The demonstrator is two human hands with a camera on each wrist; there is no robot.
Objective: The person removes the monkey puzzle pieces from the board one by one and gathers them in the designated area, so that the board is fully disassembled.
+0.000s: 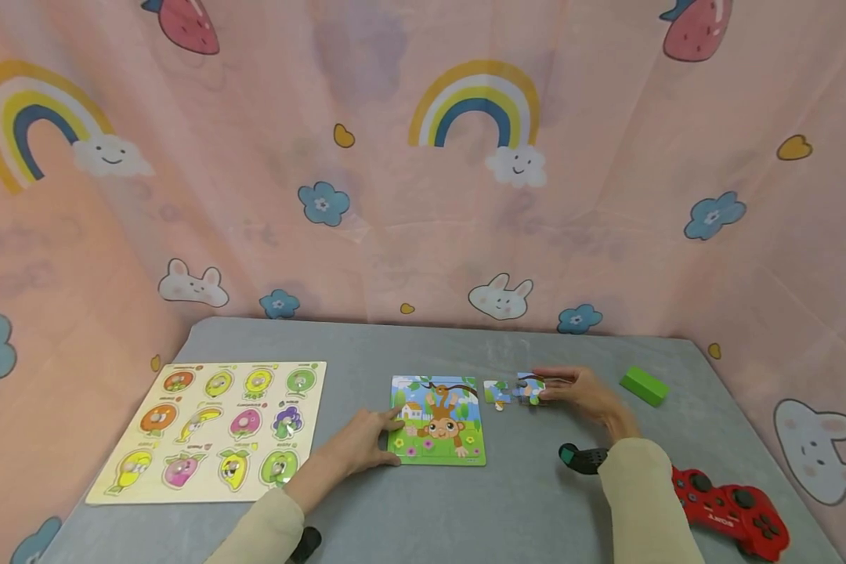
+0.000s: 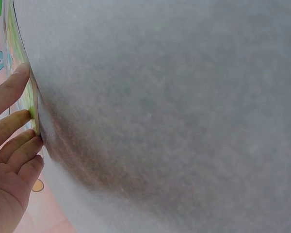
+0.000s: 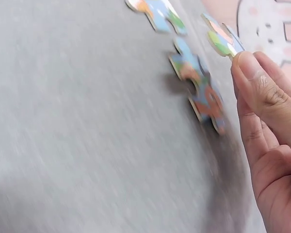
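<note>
While the left hand rests at the left edge of the monkey puzzle, fingers loosely extended, touching it, the right hand pinches a puzzle piece between thumb and forefinger; puzzle lies around mid-table; loose pieces sit just beyond its right edge; to do this well, use a light pinch on the piece's rim, so its picture and tabs remain readable, and clear the neighbours without dragging them; left fingers best press gently, so the puzzle doesn't slide; head view gives the layout, including green block toward the table's far right corner, but leaves the pinch unclear; right wrist view shows it plainly; left wrist view shows the puzzle's thin side, thumb tip against it
</note>
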